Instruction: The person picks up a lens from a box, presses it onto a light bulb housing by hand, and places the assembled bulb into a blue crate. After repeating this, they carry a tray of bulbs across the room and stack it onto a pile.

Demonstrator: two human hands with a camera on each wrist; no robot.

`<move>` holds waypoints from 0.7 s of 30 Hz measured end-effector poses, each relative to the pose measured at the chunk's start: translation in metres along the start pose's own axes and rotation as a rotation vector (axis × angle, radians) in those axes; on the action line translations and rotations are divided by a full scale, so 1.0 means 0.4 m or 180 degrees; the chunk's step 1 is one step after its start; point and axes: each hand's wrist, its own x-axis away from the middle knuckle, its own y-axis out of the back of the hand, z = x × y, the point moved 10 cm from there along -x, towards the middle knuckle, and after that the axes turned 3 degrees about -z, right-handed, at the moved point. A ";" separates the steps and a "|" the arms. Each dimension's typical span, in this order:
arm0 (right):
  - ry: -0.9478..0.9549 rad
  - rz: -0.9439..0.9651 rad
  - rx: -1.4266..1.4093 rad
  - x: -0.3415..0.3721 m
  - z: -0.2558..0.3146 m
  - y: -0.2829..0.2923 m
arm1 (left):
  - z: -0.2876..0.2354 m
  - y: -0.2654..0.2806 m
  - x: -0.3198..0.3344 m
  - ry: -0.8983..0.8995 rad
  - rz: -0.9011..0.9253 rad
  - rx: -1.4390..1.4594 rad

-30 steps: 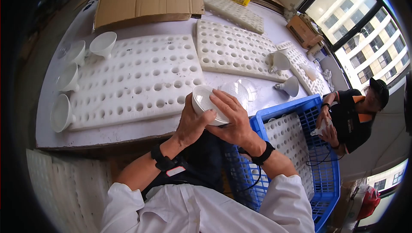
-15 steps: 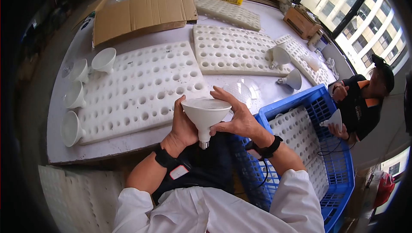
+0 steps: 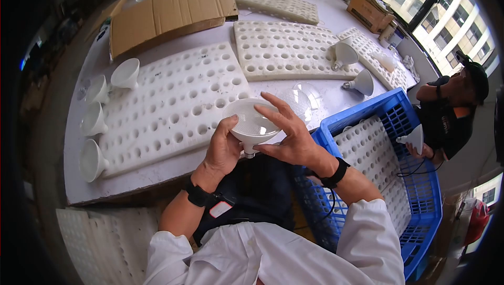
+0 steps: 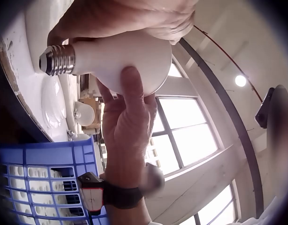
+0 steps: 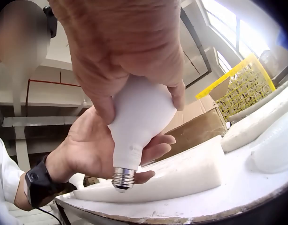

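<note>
A white reflector light bulb [image 3: 253, 122] with a clear textured lens is held between both hands above the table's front edge. Its silver screw base [image 5: 123, 179] points downward, and the lens tilts toward the head camera. My left hand [image 3: 222, 151] grips the bulb's left side, thumb up at the rim. From the other side, my right hand [image 3: 299, 140] holds it with thumb on the white body and fingers at the lens rim. Clear lens covers [image 3: 304, 98] lie on the table just beyond the right hand.
White foam trays [image 3: 173, 109] with rows of holes cover much of the table. Several white bulb housings [image 3: 93, 160] stand along the left. A cardboard box [image 3: 170, 17] is behind. At right are a blue crate [image 3: 428, 217] holding foam and another person [image 3: 451, 112] with a bulb.
The bulb first faced its lens toward the head camera, swung upright to show its side, and now tilts its lens back toward the view. Both hands have kept hold of it.
</note>
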 end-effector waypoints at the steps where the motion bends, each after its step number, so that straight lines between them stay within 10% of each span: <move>1: -0.0278 -0.0219 -0.0491 -0.002 -0.015 0.016 | 0.006 -0.007 0.002 0.0240 0.0200 0.0447; 5: -0.1199 -0.0399 -0.2473 0.014 -0.074 -0.016 | 0.052 -0.020 -0.004 0.0836 0.0775 0.1351; 14: -0.0333 0.0199 -0.0453 0.013 -0.017 -0.017 | 0.095 0.019 -0.022 0.0909 0.0971 0.1521; 21: -0.0204 0.0301 -0.0629 0.011 0.031 -0.005 | 0.057 0.032 -0.025 0.0257 0.0767 0.0677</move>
